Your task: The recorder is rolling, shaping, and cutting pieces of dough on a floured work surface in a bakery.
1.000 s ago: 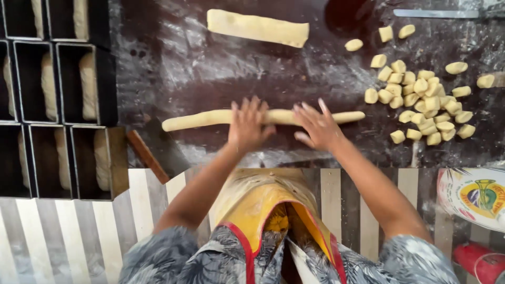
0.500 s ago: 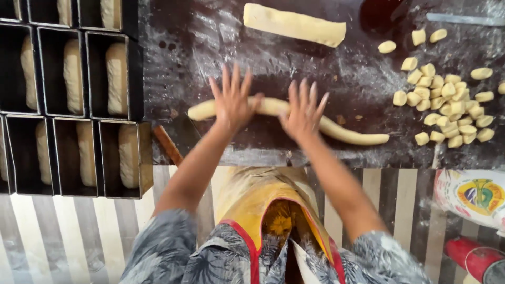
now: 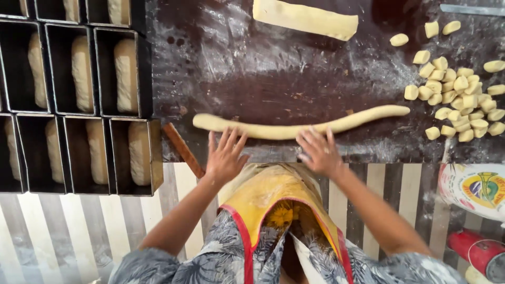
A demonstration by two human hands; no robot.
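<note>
A person in a yellow apron [image 3: 273,194] rolled a long dough rope [image 3: 294,126] on a dark, floured worktop [image 3: 273,68], pictured from above. The left hand [image 3: 226,158] and right hand [image 3: 318,152] lay flat and open, fingers spread, gripping nothing, at the near edge of the rope and touching it at the fingertips. The rope stretched across the worktop's front. Beyond it sat a thick dough slab [image 3: 305,18]; off its right end lay a heap of cut dough pieces [image 3: 463,100]. Left of the rope stood black loaf tins [image 3: 84,110], each filled with dough. The rolling step appeared under way; evening the rope would call for light, level palm pressure.
</note>
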